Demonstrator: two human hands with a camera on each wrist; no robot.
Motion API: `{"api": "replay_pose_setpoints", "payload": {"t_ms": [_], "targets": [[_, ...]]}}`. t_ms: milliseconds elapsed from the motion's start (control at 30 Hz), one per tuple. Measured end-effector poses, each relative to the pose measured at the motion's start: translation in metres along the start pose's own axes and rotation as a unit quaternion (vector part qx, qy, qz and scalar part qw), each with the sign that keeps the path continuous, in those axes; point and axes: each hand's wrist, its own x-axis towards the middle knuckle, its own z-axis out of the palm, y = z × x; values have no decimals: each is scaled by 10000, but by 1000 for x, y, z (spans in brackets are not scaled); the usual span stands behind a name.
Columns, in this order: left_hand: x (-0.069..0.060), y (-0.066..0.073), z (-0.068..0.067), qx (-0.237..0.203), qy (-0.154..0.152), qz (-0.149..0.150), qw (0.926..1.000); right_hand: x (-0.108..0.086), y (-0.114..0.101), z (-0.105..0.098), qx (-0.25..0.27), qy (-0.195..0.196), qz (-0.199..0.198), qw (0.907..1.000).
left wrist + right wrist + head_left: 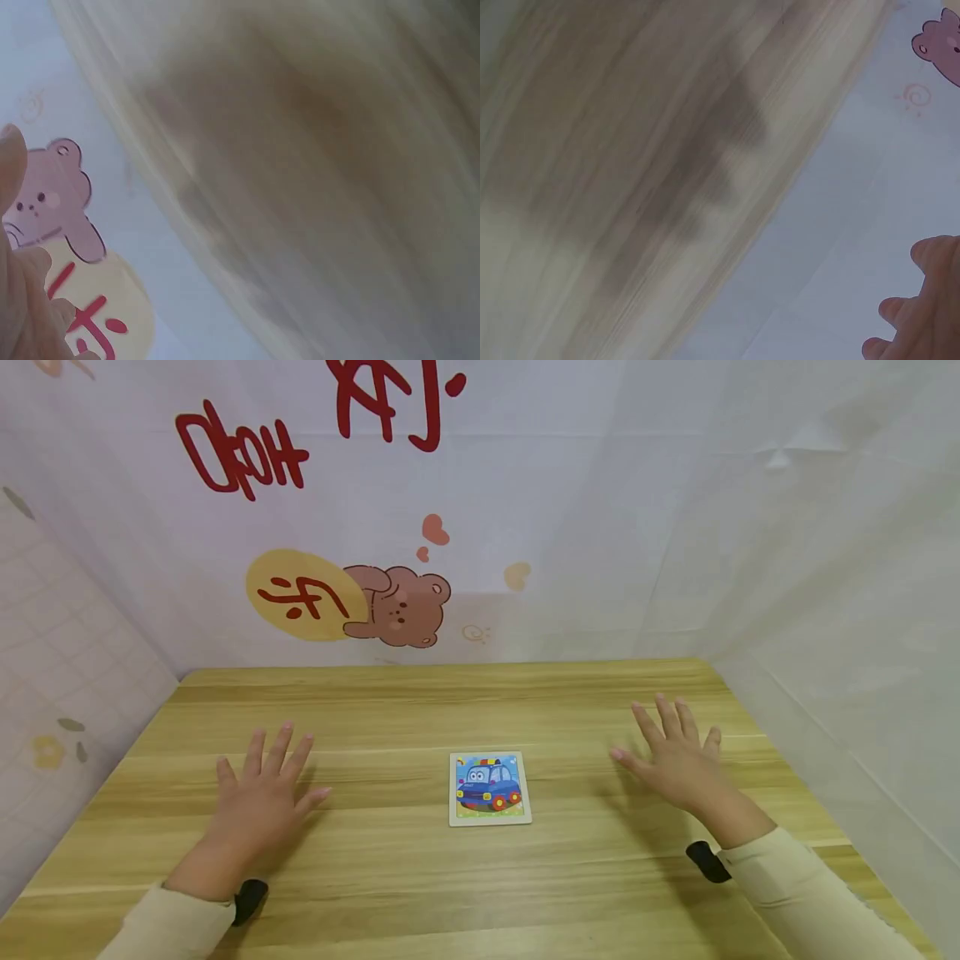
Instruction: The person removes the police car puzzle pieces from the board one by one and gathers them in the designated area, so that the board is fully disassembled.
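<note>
A small square picture puzzle or card (490,789) with a pale border lies flat near the middle of the wooden table; it shows a blue cartoon police car. To its left, my left hand (258,806) spreads its fingers over the table and holds nothing. My right hand (678,764) is on the other side, fingers splayed, also holding nothing. Both hands are apart from the picture. In the left wrist view, part of the left hand (30,300) shows at the left edge. The right wrist view catches fingers of the right hand (926,307) at lower right.
The wooden table (375,893) ends at a white cloth backdrop (600,552) printed with red characters and a brown bear (408,610). More cloth hangs along the left and right sides. Each wrist wears a black band (249,900).
</note>
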Motion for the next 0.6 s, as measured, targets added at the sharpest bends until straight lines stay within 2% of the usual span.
{"api": "replay_pose_setpoints", "payload": {"t_ms": [400, 600], "targets": [[13, 31, 7, -66, 169, 458, 9988, 15, -22, 18, 75, 184, -320, 9993], [19, 50, 10, -270, 182, 755, 9966, 22, -35, 27, 71, 336, -580, 9977]]}}
